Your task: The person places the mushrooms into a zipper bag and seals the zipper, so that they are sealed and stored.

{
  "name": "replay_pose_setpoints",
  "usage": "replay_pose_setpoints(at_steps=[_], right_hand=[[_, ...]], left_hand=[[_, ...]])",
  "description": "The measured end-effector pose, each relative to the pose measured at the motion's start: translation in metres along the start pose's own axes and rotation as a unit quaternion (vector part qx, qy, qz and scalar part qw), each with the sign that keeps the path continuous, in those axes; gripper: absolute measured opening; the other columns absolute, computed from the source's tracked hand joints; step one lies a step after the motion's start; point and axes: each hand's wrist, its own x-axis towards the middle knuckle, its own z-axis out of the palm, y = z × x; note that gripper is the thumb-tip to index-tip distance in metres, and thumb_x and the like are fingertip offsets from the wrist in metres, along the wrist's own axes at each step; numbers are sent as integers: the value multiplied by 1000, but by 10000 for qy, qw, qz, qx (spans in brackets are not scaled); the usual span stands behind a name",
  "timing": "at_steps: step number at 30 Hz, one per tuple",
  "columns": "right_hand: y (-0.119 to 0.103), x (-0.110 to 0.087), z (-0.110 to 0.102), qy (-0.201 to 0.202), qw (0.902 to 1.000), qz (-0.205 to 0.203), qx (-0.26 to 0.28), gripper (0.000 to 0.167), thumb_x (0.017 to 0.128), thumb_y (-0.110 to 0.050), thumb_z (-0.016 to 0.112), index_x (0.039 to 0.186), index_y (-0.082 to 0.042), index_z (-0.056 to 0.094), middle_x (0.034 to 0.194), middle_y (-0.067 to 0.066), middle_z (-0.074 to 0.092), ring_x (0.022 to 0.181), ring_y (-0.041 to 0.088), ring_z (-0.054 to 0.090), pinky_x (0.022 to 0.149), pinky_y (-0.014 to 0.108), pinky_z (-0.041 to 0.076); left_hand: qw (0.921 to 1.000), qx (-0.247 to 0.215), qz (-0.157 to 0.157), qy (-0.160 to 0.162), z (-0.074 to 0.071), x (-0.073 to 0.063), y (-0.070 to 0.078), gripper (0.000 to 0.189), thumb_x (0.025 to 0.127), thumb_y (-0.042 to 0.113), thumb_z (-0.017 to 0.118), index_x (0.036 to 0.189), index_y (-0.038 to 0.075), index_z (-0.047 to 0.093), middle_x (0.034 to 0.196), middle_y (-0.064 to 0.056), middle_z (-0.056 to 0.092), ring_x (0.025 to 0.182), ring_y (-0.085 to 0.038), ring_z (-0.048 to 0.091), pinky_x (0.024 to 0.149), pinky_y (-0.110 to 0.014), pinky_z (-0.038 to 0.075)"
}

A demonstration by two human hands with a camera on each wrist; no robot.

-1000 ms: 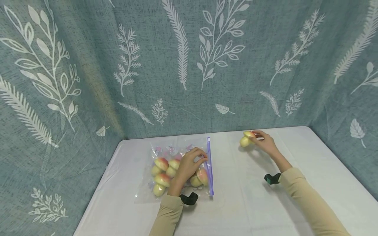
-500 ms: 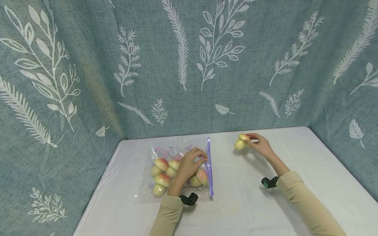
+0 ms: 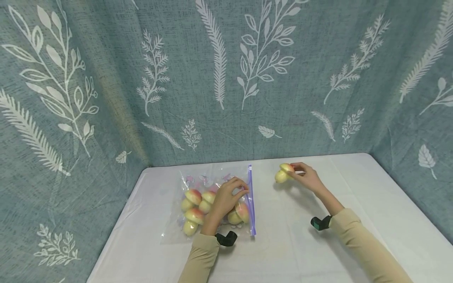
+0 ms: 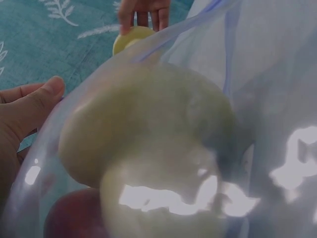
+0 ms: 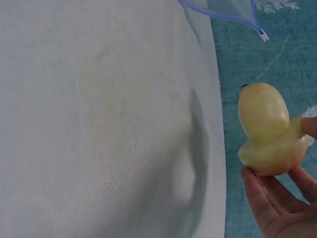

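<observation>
A clear zip bag [image 3: 171, 230] with a purple zip edge lies on the table, holding several yellow toy mushrooms [image 3: 194, 216] with reddish caps. My left hand [image 3: 226, 198] reaches over the bag and pinches its upper layer near the zip, lifting the mouth a little. In the left wrist view the raised film [image 4: 277, 99] covers blurred mushrooms. My right hand [image 3: 306, 177] grips another toy mushroom [image 3: 282, 176] by its cap, above the table to the right of the bag. The right wrist view shows this mushroom [image 5: 265, 114] with its rounded stem pointing away from the fingers.
A white cloth covers the table [image 3: 279, 243]. Behind and at both sides hangs a blue-green curtain [image 3: 226, 78] with white leaf prints, close to the table's far edge. Each wrist carries a small black camera mount [image 3: 226, 238].
My right hand has moved left and slightly nearer with the toy mushroom, closer to the bag's zip edge. The left hand and the bag have stayed in place.
</observation>
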Motion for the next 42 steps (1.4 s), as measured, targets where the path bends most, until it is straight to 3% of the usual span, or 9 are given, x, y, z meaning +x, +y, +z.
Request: replay_pose_setpoints(at_steps=[12, 21, 28, 42], right_hand=[[-8, -6, 10, -253, 9996, 7, 88, 61, 88, -37, 63, 135, -2, 43, 127, 25, 52, 108, 39, 57, 88, 44, 51], [-9, -10, 17, -441, 9990, 34, 117, 59, 88, -37, 63, 134, -5, 45, 126, 22, 54, 107, 38, 57, 91, 44, 49], [-10, -14, 25, -505, 9985, -169, 150, 54, 88, -35, 63, 131, -5, 49, 123, 21, 56, 104, 36, 60, 88, 43, 51], [-17, -24, 39, -701, 9964, -272, 392, 51, 87, -28, 65, 129, -4, 50, 122, 22, 56, 101, 34, 61, 86, 41, 52]], left_hand=[[10000, -12, 75, 26, 0, -1, -1, 9, 84, 27, 67, 87, 18, 66, 91, 8, 63, 86, -8, 61, 76, -28, 52], [9999, 18, 166, 22, 1, -1, -1, 9, 84, 26, 67, 87, 18, 66, 90, 8, 63, 87, -8, 62, 75, -28, 52], [9996, 49, 274, 31, 1, 0, -1, 7, 84, 25, 67, 86, 19, 66, 89, 8, 63, 88, -8, 62, 77, -24, 51], [9998, 41, 179, -8, 0, 0, 0, 6, 83, 23, 69, 86, 19, 66, 88, 9, 63, 87, -8, 62, 78, -24, 51]])
